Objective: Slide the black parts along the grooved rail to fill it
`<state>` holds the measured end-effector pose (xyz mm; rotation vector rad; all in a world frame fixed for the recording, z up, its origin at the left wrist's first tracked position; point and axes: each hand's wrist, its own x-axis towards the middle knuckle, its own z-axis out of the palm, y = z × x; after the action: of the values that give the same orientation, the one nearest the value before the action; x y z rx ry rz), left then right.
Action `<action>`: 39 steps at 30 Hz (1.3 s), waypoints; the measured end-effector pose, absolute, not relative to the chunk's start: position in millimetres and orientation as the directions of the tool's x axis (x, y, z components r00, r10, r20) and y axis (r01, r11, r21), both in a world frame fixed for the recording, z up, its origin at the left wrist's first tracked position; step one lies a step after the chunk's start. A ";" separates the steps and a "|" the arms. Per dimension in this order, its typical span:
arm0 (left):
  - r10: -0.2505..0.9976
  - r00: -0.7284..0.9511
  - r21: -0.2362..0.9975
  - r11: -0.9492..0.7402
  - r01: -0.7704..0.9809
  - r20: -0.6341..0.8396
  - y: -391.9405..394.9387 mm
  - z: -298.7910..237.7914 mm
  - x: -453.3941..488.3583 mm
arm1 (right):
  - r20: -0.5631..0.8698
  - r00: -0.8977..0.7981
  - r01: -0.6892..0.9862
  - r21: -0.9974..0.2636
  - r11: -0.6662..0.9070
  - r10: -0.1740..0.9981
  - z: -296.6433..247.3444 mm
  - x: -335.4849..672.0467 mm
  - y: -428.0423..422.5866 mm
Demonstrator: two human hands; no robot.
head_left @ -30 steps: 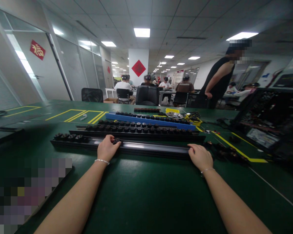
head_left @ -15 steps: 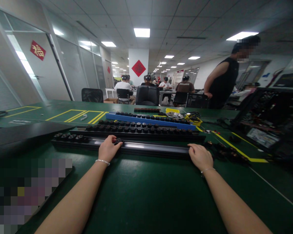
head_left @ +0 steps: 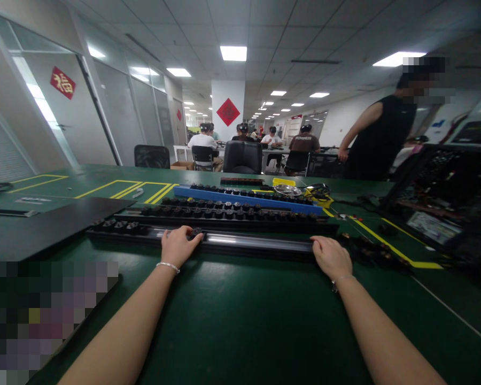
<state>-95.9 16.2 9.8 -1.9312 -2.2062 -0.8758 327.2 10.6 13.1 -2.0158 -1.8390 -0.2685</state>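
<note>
On the near left of the green, smooth worktop (head_left: 248,321) lies a flat item blurred into coloured squares (head_left: 56,315). Beyond it, the left hand (head_left: 179,248), with a pale bracelet (head_left: 168,266), has its thumb and forefinger narrowed around a small black round part (head_left: 196,232) on a long, glossy black rail (head_left: 256,243). The right hand (head_left: 332,258) has bent fingers at the rail's right end; I cannot tell whether they pinch it or only rest there.

Several dark knobbed parts (head_left: 122,225) sit at the rail's left end, where a broad matt black sheet (head_left: 52,224) comes close. Just right of the right hand, a cluster of dark parts (head_left: 379,252) crowds that side. Close behind the rail, a thin black strip (head_left: 296,226) and rows of black round parts (head_left: 229,213) fill the space, followed by a long blue bar (head_left: 246,199) carrying more parts. A shiny metal dish (head_left: 287,190) and a yellow tray (head_left: 284,182) stand farther back, and an open black case (head_left: 431,214) blocks the right side. Past the worktop stand a black padded chair (head_left: 242,156) and a person in a black sleeveless top (head_left: 379,136).
</note>
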 end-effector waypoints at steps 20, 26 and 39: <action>0.877 -0.110 0.341 -0.065 0.938 0.468 15.7 10.6 -96.3 | 0.372 0.130 0.985 -0.157 -0.076 0.919 13.6 326.9 11.6; 0.876 -0.053 0.338 -0.128 0.932 0.480 15.3 11.0 -95.6 | 0.374 0.134 0.985 -0.154 -0.081 0.918 13.1 326.9 11.2; 0.893 -0.042 0.345 -0.129 0.930 0.448 16.3 10.0 -95.3 | 0.391 0.128 0.983 -0.173 -0.064 0.911 13.4 326.1 10.1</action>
<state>-95.3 16.3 10.0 -2.1301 -2.0307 -0.9069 326.1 10.1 13.4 -2.0231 -1.8293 -0.2498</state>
